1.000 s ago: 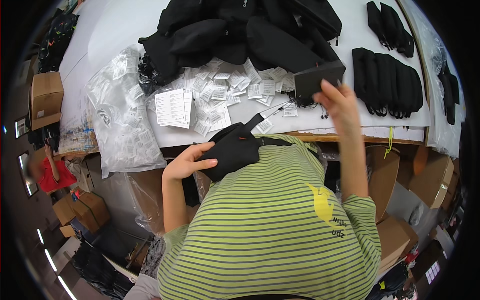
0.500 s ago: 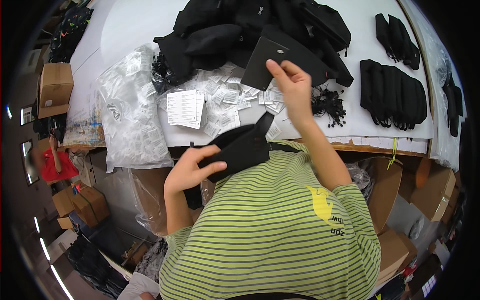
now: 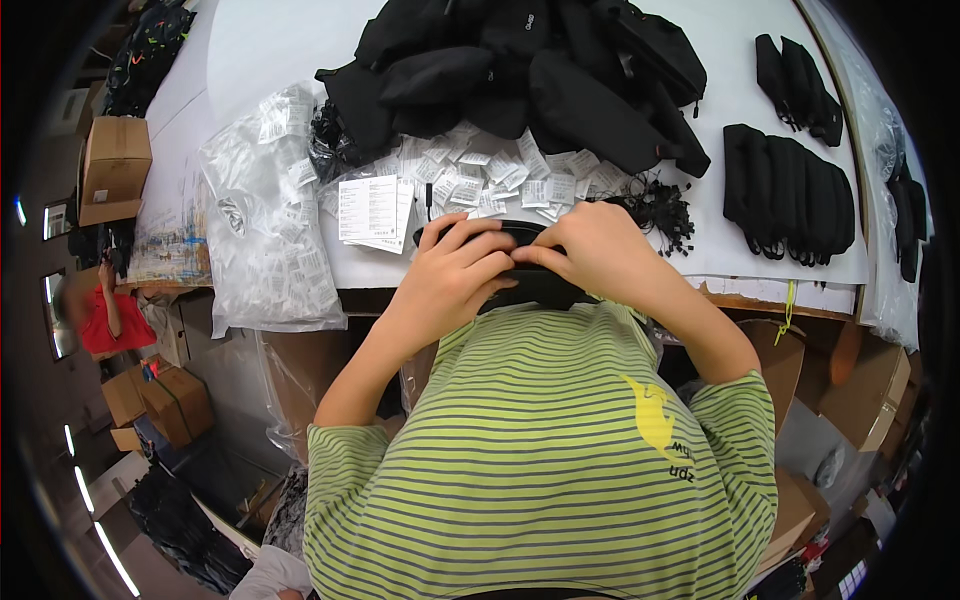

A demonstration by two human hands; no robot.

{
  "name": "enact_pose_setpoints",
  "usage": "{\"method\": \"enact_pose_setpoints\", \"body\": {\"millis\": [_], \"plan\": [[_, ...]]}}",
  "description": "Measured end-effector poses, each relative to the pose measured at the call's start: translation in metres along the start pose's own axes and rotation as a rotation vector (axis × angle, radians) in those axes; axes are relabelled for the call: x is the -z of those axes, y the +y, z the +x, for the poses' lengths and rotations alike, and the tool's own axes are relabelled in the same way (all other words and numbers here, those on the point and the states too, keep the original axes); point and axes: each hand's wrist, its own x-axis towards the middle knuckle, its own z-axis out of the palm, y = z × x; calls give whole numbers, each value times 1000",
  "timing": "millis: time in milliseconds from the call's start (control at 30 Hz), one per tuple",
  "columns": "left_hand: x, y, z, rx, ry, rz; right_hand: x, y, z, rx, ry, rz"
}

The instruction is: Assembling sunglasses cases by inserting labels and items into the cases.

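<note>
A black fabric pouch (image 3: pixel 543 288) is between my hands at the table's front edge, against my striped shirt. My left hand (image 3: pixel 452 268) is closed over its left part, fingers bent across the rim. At the pouch's opening my right hand (image 3: pixel 603 247) is closed, thumb and fingers bent inward close to the left fingertips. A thin black zipper pull or cord end sticks up beside the left hand. Whatever is inside the pouch is hidden by the fingers. Beyond the hands lie many small white packets (image 3: pixel 465 188) and a stack of white printed sheets (image 3: pixel 368 212).
Black pouches (image 3: pixel 440 78) are heaped at the back. Several more stand in a row (image 3: pixel 785 190) at the right, with a smaller group (image 3: pixel 797 85) behind. Black cords (image 3: pixel 660 212) lie right of my hands. A clear bag of packets (image 3: pixel 265 225) overhangs the edge at left.
My right hand has come down and left to the pouch; the black card it held up no longer shows. My left hand and the pouch have shifted right and up.
</note>
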Motion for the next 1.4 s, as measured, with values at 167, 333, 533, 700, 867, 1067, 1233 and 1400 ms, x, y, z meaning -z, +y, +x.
{"method": "enact_pose_setpoints", "body": {"millis": [167,333,533,700,867,1067,1233,1400], "plan": [[2,-25,10,194,-155,-391,9,6,-12,14,-155,135],[-29,-98,41,438,242,-375,3,10,-19,-30,-176,95],[-48,-120,53,259,292,81,1,16,-27,78,-55,20],[6,-40,49,331,279,-508,9,22,-33,183,134,-95],[7,-28,34,253,492,-175,26,9,-23,200,360,-65],[-57,-21,9,537,616,-2074,12,-9,-8,242,559,127],[-51,-5,28,626,821,-1966,4,-13,-7,70,666,56],[-46,-2,37,761,832,-1936,-16,-2,-11,-5,668,120]]}}
